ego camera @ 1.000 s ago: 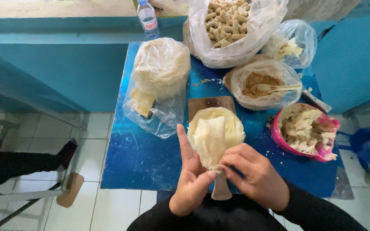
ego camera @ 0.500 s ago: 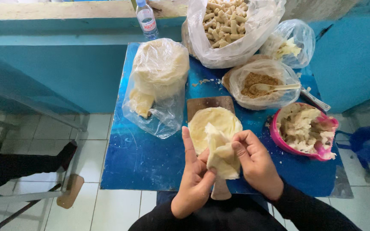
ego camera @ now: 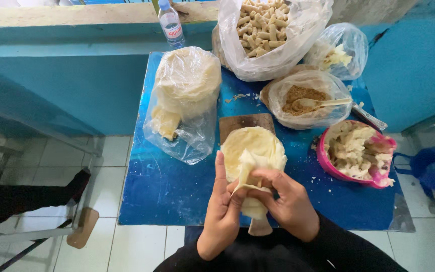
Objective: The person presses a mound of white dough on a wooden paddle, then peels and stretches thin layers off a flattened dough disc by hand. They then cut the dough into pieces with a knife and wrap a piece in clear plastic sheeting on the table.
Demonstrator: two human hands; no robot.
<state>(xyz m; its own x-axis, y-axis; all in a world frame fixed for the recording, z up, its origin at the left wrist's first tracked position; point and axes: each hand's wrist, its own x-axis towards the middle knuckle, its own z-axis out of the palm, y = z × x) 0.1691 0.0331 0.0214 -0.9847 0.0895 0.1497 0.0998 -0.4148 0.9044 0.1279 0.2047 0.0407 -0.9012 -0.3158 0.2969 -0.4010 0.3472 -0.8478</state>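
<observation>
Your left hand (ego camera: 223,210) and right hand (ego camera: 287,204) met over the near edge of the blue table (ego camera: 172,194), both closed on one pale wrapper (ego camera: 250,168). The left thumb and fingers pinched its lower left side, index finger pointing straight up along it. The right hand's fingers curled over the folded right edge. The wrapper was bunched and partly folded, lifted just above the stack of wrappers (ego camera: 254,143) on the wooden board (ego camera: 245,122). Whether filling sat inside the fold could not be told.

Left of the board lay a clear bag of wrappers (ego camera: 185,95). Behind the board, a bag-lined bowl of brown filling (ego camera: 303,98) held a spoon (ego camera: 320,103). To the right stood a pink bowl (ego camera: 361,153) of pale pieces. At the far edge: a big bag of rolls (ego camera: 268,30), a smaller bag (ego camera: 338,50), a water bottle (ego camera: 169,22).
</observation>
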